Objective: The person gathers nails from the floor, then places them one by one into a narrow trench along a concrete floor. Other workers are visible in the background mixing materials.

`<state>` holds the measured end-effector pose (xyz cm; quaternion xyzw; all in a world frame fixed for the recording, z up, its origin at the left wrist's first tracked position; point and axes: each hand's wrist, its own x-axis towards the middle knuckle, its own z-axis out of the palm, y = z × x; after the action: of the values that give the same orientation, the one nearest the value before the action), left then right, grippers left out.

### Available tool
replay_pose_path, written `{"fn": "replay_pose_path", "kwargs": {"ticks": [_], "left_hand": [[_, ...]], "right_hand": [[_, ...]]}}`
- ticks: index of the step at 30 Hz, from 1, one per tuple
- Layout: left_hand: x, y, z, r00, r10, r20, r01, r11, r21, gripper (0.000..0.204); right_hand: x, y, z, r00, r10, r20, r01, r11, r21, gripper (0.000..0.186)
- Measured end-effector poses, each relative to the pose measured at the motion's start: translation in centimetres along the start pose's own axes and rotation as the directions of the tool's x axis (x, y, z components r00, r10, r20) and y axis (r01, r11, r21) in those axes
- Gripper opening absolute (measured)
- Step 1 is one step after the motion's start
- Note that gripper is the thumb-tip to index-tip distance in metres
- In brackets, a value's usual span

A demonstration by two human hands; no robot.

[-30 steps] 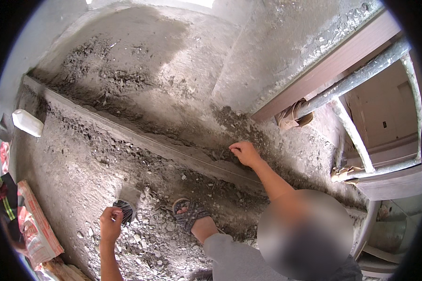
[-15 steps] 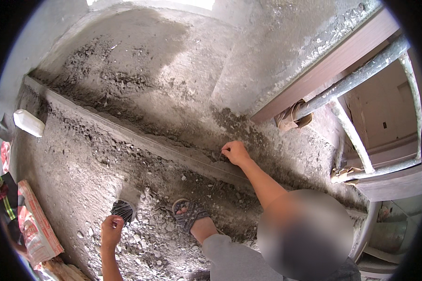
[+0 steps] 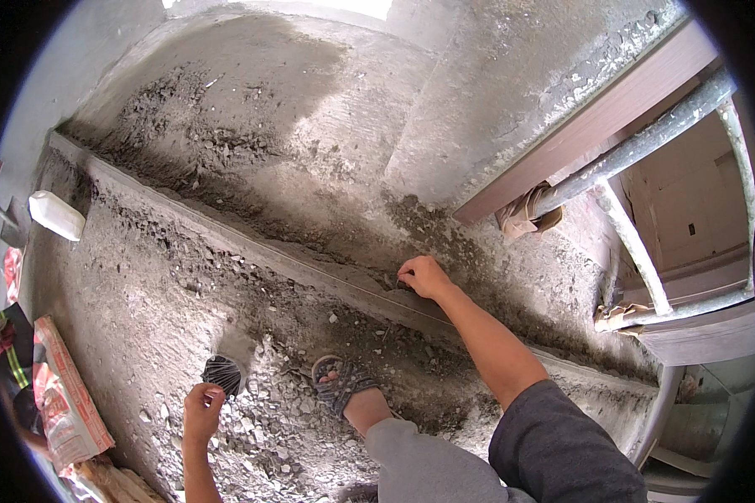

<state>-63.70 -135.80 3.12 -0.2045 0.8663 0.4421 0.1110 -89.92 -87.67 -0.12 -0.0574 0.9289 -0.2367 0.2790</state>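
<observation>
My right hand (image 3: 424, 277) reaches over a long, low raised strip (image 3: 218, 230) of concrete. Its fingers are pinched together at the strip's far side; what they hold, if anything, is too small to make out. A thin pale string (image 3: 377, 295) runs along the top of the strip, close to this hand. At the lower left, my left hand (image 3: 202, 412) is closed with fingertips together, just in front of a dark ridged cup-like object (image 3: 223, 375). Whether the fingers touch that object I cannot tell.
Loose gravel (image 3: 264, 427) covers the ground around my sandalled foot (image 3: 342, 384). To the left are a white plastic jug (image 3: 56, 215) and a red and white sack (image 3: 69, 402). A wooden frame (image 3: 587, 117) and metal pipes (image 3: 637, 138) stand at the right.
The view has shifted slightly. Both hands keep nearly the same places and finger shapes. A blurred round shape over my right upper arm is gone, and the dark sleeve shows.
</observation>
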Motion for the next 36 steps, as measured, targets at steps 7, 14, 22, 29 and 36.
{"fn": "replay_pose_path", "kwargs": {"ticks": [7,14,22,29,36], "left_hand": [[-0.2,-1.1,-2.4,0.973,0.048,-0.228,-0.032,0.997,0.073,0.025],[0.5,0.2,-1.7,0.999,0.028,0.017,-0.033,0.857,0.515,0.117],[1.8,3.0,3.4,0.979,-0.178,0.097,0.058,0.707,0.705,0.135],[2.0,-1.6,1.0,0.993,0.115,0.026,-0.114,0.881,0.458,0.095],[2.1,-3.3,-1.0,0.998,-0.059,-0.017,0.062,0.953,0.297,0.056]], "right_hand": [[-2.9,0.5,0.7,0.919,0.175,-0.354,0.016,0.879,0.477,0.025],[-13.6,-3.9,4.4,0.869,0.270,-0.415,0.177,0.613,0.770,0.020],[-18.5,-2.0,11.4,0.965,0.222,-0.140,-0.073,0.739,0.669,0.016],[-19.1,-4.4,13.0,0.961,0.231,-0.150,-0.063,0.715,0.696,0.017],[-19.7,-2.3,13.6,0.970,0.213,-0.116,-0.069,0.702,0.709,0.014]]}}
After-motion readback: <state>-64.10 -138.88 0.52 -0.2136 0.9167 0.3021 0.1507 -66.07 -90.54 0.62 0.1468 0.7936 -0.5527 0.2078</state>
